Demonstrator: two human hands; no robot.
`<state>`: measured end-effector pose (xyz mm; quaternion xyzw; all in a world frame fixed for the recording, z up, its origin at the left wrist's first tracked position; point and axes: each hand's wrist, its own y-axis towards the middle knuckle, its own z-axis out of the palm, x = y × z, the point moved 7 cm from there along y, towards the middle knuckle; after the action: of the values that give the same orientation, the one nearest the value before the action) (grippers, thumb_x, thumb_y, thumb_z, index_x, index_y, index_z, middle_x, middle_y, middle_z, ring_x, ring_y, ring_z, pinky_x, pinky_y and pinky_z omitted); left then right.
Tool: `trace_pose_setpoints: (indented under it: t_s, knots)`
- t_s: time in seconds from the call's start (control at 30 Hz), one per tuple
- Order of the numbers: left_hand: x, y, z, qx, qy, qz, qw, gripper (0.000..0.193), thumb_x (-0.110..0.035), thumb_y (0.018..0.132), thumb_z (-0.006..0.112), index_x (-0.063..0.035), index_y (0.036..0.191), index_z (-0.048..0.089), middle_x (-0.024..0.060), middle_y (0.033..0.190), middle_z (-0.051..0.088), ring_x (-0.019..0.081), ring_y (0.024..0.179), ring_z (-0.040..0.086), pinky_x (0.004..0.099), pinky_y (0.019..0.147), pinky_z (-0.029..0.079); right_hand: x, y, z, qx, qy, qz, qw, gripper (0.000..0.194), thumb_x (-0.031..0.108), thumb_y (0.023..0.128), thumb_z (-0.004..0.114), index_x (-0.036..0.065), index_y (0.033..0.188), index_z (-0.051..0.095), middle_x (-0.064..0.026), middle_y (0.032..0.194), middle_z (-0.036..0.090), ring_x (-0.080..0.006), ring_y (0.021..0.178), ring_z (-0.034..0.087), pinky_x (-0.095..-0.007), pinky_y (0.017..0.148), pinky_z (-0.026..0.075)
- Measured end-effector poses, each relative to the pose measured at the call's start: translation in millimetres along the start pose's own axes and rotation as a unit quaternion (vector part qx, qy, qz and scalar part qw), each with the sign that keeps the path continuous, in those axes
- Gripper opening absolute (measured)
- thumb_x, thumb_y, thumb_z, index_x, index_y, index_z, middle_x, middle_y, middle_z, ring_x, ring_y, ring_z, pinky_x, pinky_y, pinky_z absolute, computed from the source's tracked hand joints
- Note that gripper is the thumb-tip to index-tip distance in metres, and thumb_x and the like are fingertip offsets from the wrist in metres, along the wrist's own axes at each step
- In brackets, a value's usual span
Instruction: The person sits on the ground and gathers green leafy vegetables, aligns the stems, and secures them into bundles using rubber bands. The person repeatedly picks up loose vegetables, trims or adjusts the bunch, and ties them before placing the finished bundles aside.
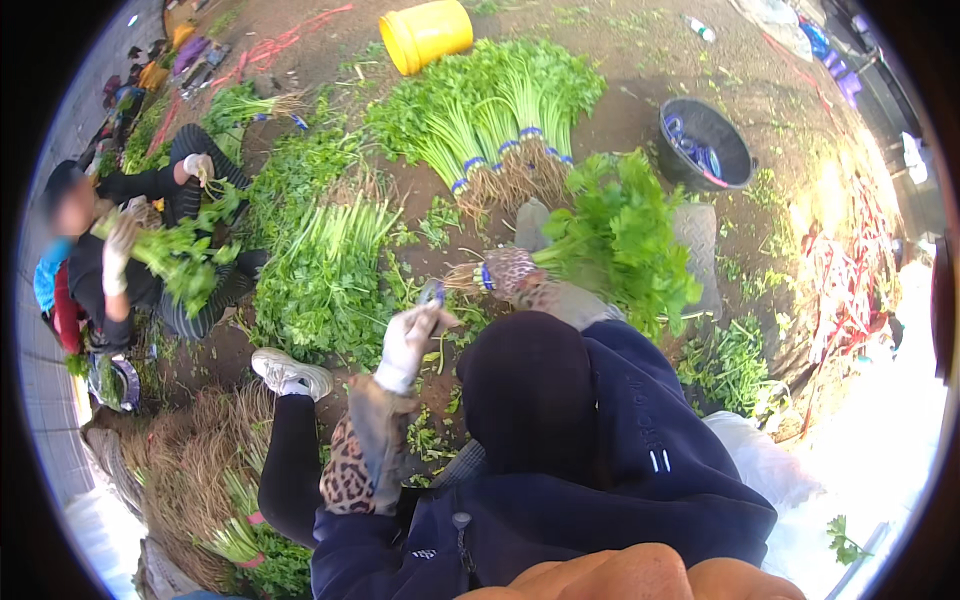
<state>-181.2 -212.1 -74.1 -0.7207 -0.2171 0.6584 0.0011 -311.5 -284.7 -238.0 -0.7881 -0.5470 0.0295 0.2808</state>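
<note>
My left hand (409,341), in a pale glove and a leopard-print sleeve cover, is raised just left of the bunch's roots. Its fingers pinch a small shiny item with blue on it (433,292), too blurred to name. Leafy celery (619,240) lies sideways in front of me, its leaves to the right. Blue tape (486,276) circles its stalks just above the roots. Around the stalks beside this band is my right hand (514,270), partly hidden by patterned fabric. Beyond stand tied celery bunches (499,120); loose celery (330,262) lies to the left.
A black tub (706,144) holding blue rolls and a yellow bucket (427,36) are farther off. Another person (127,255) sits at the left with greens in gloved hands. Rooted bundles (210,465) lie near my outstretched left leg. Red strips (855,270) litter the right side.
</note>
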Motion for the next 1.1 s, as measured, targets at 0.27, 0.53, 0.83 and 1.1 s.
trace_pose_setpoints:
  t_s: [0.27, 0.53, 0.83, 1.1]
  knots:
    - [135, -110, -22, 0.014, 0.452, -0.114, 0.885, 0.083, -0.078, 0.083, 0.043, -0.0118, 0.130, 0.060, 0.0168, 0.137, 0.054, 0.0359, 0.125, 0.051, 0.0430, 0.116, 0.024, -37, -25, -263, -0.132, -0.095, 0.066, 0.984, 0.056, 0.037, 0.063, 0.085, 0.007, 0.104, 0.060, -0.0111, 0.095, 0.068, -0.0290, 0.083, 0.068, -0.0384, 0.073, 0.057]
    - [214, -83, -65, -0.009, -0.110, -0.174, 0.978, 0.080, -0.065, 0.086, 0.054, -0.0084, 0.142, 0.043, 0.0178, 0.135, 0.055, 0.0336, 0.110, 0.060, 0.0458, 0.092, 0.049, 177, -45, -252, -0.283, -0.231, -0.308, 0.879, 0.070, 0.035, 0.061, 0.080, 0.014, 0.123, 0.057, -0.0084, 0.121, 0.061, -0.0252, 0.117, 0.056, -0.0523, 0.106, 0.036]
    - [297, -115, 6, -0.076, -0.520, -0.315, 0.790, 0.066, -0.057, 0.087, 0.062, -0.0060, 0.129, 0.056, 0.0095, 0.127, 0.061, 0.0251, 0.108, 0.062, 0.0410, 0.090, 0.052, 194, 9, 16, 0.137, -0.132, -0.212, 0.958, 0.058, 0.054, 0.098, 0.027, 0.024, 0.146, 0.035, -0.0032, 0.154, 0.034, -0.0259, 0.141, 0.032, -0.0545, 0.116, 0.022]
    - [212, -98, -9, -0.156, -0.526, -0.090, 0.831, 0.029, -0.024, 0.091, 0.068, -0.0027, 0.109, 0.065, 0.0087, 0.097, 0.069, 0.0205, 0.081, 0.068, 0.0327, 0.076, 0.055, 134, 92, -50, -0.070, -0.289, -0.011, 0.955, 0.073, 0.015, 0.091, 0.057, 0.026, 0.153, 0.020, -0.0052, 0.161, 0.014, -0.0296, 0.146, 0.020, -0.0641, 0.113, 0.020]
